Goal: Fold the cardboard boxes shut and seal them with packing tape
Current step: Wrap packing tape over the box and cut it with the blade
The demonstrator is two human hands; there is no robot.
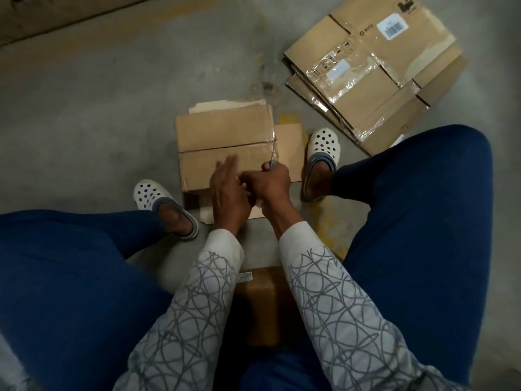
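— Looking at the cardboard box (222,131); where does it sit?
— On the floor (112,94) between the shoes (322,145), top flaps folded together; clear tape (273,142) glints along its right edge; the centre seam looks bare.
— Hands?
— Touching; the left hand (228,190) lies flat on the near flap; the right hand (270,184) curls round a thin blue tool (271,165).
— What's left?
— Sealing, I'd judge; flattened boxes (375,74) wait nearby.
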